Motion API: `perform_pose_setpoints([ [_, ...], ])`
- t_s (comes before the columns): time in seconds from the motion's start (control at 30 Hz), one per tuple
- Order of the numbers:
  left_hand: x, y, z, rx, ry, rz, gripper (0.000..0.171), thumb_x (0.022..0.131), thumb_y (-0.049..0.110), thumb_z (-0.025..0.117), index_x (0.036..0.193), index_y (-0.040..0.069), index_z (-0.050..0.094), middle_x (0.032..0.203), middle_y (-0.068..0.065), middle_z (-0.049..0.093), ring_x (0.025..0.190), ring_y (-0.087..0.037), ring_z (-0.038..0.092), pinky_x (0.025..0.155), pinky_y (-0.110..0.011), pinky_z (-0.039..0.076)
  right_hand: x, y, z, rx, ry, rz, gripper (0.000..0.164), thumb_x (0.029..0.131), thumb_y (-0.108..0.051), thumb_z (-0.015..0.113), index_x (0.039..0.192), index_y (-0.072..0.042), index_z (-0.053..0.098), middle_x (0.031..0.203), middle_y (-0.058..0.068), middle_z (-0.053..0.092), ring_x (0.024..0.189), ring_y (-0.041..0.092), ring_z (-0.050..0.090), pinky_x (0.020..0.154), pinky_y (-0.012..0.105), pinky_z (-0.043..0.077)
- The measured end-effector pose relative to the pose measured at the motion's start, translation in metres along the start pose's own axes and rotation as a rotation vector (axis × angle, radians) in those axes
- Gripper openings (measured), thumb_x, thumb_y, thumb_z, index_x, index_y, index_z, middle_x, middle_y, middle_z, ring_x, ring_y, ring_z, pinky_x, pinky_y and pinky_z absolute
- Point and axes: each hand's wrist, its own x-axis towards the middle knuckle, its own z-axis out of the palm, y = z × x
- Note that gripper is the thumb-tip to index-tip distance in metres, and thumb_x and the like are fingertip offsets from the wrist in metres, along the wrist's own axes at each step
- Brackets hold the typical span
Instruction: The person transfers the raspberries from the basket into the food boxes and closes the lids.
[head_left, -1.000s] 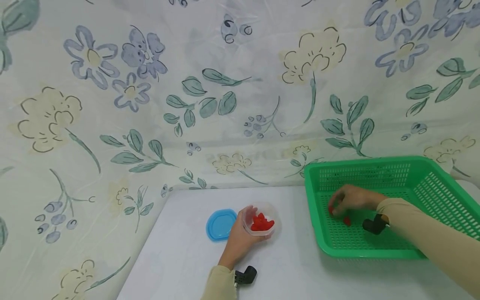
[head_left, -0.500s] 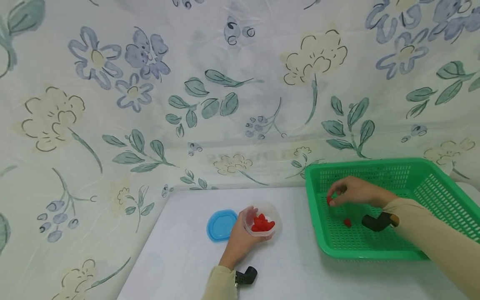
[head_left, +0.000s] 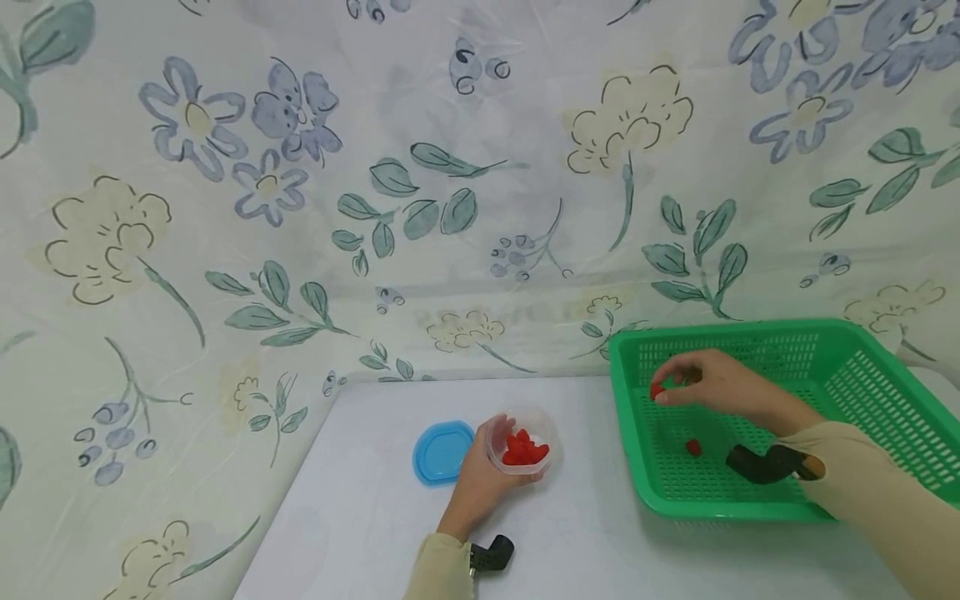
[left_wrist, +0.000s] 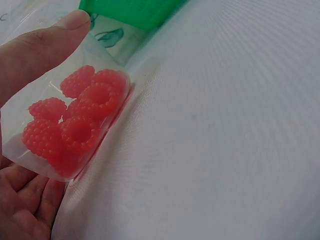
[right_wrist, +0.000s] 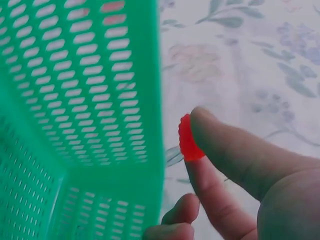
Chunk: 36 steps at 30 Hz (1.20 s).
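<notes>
My left hand grips a clear plastic container standing on the white table. Several red raspberries lie in it; in the left wrist view my thumb and fingers wrap its sides. Between thumb and fingertip, my right hand pinches a single raspberry. In the head view that hand hovers over the left side of the green basket; in the right wrist view the berry shows beside the basket's rim. Another raspberry lies on the basket floor.
A blue lid lies flat on the white table, just left of the container. Behind the table hangs a flower-patterned cloth. The basket has raised slotted walls and takes up the right side.
My right hand has lifted up from the basket floor, carrying the pinched raspberry toward the basket's left wall. The left hand and the container stay in place.
</notes>
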Motion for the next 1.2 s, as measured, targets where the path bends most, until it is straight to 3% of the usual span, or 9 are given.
perform_pose_setpoints([
  [0.2,-0.001,0.001,0.000,0.005,0.003,0.002,0.097,0.070,0.034,0.093,0.149,0.015,0.039,0.144,-0.002,0.054,0.133,-0.028,0.047,0.104,-0.049,0.048,-0.009,-0.010,0.008,0.039,0.056,0.045,0.035,0.092,-0.033,0.075,0.115,-0.008,0.070,0.097,0.005,0.057,0.088,0.022,0.049,0.072,0.036,0.044],
  [0.53,-0.001,0.000,0.000,0.013,0.007,-0.002,0.096,0.070,0.034,0.093,0.148,0.016,0.040,0.144,-0.003,0.054,0.133,-0.028,0.047,0.103,-0.049,0.049,-0.019,-0.026,0.027,0.053,0.146,0.031,0.034,0.092,-0.034,0.074,0.115,-0.009,0.071,0.107,0.009,0.061,0.086,0.023,0.051,0.067,0.034,0.045],
  [0.93,-0.001,0.004,0.000,0.010,0.000,-0.004,0.097,0.071,0.034,0.093,0.149,0.015,0.039,0.145,-0.003,0.053,0.134,-0.029,0.047,0.100,-0.047,0.051,-0.019,-0.041,0.059,0.057,0.270,-0.018,0.028,0.090,-0.029,0.077,0.109,-0.010,0.072,0.094,0.007,0.058,0.077,0.022,0.046,0.056,0.031,0.040],
  [1.07,-0.001,0.004,0.000,0.008,-0.005,-0.007,0.097,0.071,0.034,0.093,0.149,0.015,0.038,0.146,-0.003,0.052,0.134,-0.029,0.046,0.099,-0.046,0.052,-0.019,-0.045,0.070,0.052,0.305,-0.020,0.024,0.089,-0.029,0.077,0.106,-0.012,0.073,0.087,0.005,0.054,0.085,0.023,0.048,0.061,0.031,0.040],
  [1.2,-0.001,0.002,0.001,0.010,0.001,-0.007,0.097,0.071,0.034,0.093,0.149,0.016,0.039,0.145,-0.002,0.052,0.134,-0.029,0.046,0.099,-0.047,0.052,-0.019,-0.052,0.082,0.041,0.338,-0.013,0.024,0.089,-0.030,0.078,0.104,-0.012,0.073,0.082,0.003,0.051,0.081,0.022,0.049,0.059,0.030,0.039],
])
